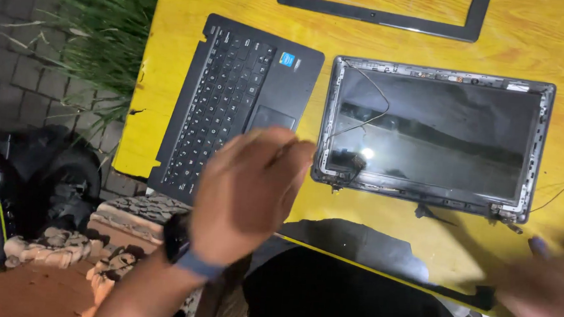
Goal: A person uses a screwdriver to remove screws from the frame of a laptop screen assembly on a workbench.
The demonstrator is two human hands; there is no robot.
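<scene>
Left hand [247,193]: open, fingers together, empty, hovering over keyboard base [236,101] on yellow counter [546,45]. Right hand [550,293]: blurred, grip cannot be told. Screen panel [435,133] alongside.

My table [546,45] is bright yellow with a faint wood grain. At ten o'clock lies the black keyboard base [233,101], bearing a small blue sticker [287,59]. At two o'clock, the dark glossy screen panel [435,133] has a silver-grey rim. My wristband [198,264] is blue.

Harsh light from above – glare spot on the screen panel [434,140]; both hands motion-blurred, surroundings dim.
</scene>
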